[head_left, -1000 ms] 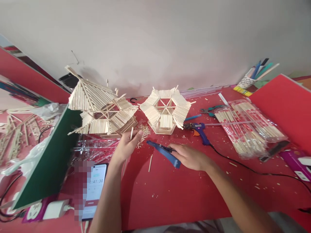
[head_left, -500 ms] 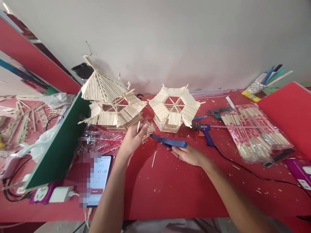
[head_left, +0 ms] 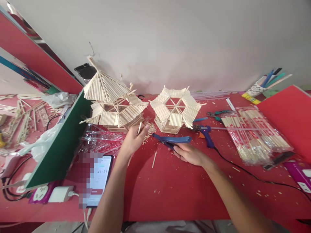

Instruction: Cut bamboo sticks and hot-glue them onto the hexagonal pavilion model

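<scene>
My left hand pinches a short wooden stick that points upward between thumb and fingers. My right hand is wrapped around blue-handled pliers, whose tip points left toward a pile of small wood bits. Beyond the hands stands a six-sided stick model with an open centre. Left of it is a taller stick pavilion with a pointed roof. One loose stick lies on the red table between my forearms.
A glue gun lies right of the hexagonal model, its cord trailing right. Behind it are green-handled pliers and bagged chopsticks. At left lie a phone, plastic wrappers and a green divider.
The pliers' handles look a little further apart, and the tool has shifted slightly right. My left hand still pinches the stick. The view has shifted slightly.
</scene>
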Demonstrator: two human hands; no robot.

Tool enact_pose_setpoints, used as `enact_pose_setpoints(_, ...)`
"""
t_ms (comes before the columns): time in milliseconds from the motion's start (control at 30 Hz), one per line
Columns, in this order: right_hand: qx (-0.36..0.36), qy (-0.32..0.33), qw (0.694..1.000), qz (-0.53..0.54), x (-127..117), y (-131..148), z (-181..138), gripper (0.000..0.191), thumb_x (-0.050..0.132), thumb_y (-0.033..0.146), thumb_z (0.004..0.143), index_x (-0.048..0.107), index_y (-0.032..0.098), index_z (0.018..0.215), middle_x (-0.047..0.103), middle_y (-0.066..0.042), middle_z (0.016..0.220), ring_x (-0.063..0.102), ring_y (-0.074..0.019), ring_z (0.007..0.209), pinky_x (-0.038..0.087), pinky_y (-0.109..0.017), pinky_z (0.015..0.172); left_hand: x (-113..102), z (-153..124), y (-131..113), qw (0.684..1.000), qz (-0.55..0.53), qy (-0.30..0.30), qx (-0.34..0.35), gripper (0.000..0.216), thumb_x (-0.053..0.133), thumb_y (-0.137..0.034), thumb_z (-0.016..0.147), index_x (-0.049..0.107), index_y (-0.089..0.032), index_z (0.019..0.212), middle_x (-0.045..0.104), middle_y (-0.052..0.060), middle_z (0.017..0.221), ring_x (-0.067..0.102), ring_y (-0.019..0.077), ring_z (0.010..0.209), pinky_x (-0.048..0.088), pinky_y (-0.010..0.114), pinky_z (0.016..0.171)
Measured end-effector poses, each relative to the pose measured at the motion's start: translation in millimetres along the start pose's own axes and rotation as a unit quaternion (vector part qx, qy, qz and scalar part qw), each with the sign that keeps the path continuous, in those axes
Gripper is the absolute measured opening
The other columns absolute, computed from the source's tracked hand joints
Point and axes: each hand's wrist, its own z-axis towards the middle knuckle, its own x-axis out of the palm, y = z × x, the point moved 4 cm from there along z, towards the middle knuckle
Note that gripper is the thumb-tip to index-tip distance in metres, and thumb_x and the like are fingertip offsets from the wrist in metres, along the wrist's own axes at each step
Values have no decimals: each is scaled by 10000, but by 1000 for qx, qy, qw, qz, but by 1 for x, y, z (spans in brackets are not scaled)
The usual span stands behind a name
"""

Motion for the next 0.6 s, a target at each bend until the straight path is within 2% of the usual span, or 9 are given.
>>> enact_pose_setpoints(67,-8,14,1000,-5,-3,7,-4,456,418,575,1001,617,173,1080,513,7,699,473,-125,585,408,-247,531,0,0,-1,1000,-3,2,-1,478,492,-493,988,441,-186,625,357,-36,562,327,94,533,256,241,500)
enact_pose_setpoints(133,-46,6,997,-55,-8,18,-10,392,431,511,1010,623,182,1103,582,-14,736,537,-147,626,446,-272,583,0,-1,-3,1000,-6,16,-4,477,487,-491,988,443,-185,625,358,-37,566,327,94,536,262,242,505)
enact_pose_setpoints(233,-110,-55,974,-191,-16,35,-19,247,490,357,1006,626,224,1164,721,-70,1036,669,-222,937,501,-346,826,1,-3,-6,999,2,53,-2,479,476,-493,991,491,-175,634,382,-33,576,349,98,556,283,246,531)
enact_pose_setpoints(333,-135,-91,947,-276,-18,42,-27,259,546,293,987,609,241,1233,715,-76,1228,668,-260,1119,491,-379,939,0,-5,-6,994,15,106,-2,505,475,-518,989,490,-173,621,393,-30,583,347,98,561,278,252,534)
enact_pose_setpoints(400,-157,-102,928,-321,-16,43,-33,273,545,267,993,604,245,1259,723,-73,1214,689,-249,1085,511,-362,907,-1,-6,-6,989,16,147,5,487,520,-531,967,505,-173,638,408,-31,593,344,95,557,275,250,519)
enact_pose_setpoints(467,-189,-126,900,-371,-14,47,-40,278,539,236,998,609,240,1267,737,-71,1165,712,-231,1006,525,-339,840,-4,-8,-7,983,11,183,6,408,606,-526,921,571,-164,735,412,-45,601,336,90,546,266,241,497)
enact_pose_setpoints(533,-227,-173,856,-431,-13,53,-51,281,551,199,990,623,215,1261,745,-71,1100,721,-216,908,518,-324,751,-4,-11,-8,977,1,214,-2,349,687,-493,875,614,-152,874,367,-78,586,297,80,523,234,230,474)
enact_pose_setpoints(600,-263,-227,799,-491,-12,61,-63,296,564,173,985,632,182,1273,744,-64,1002,703,-197,788,481,-322,663,-2,-12,-7,974,-14,225,-2,322,721,-442,866,629,-144,946,293,-107,561,242,69,501,195,225,463)
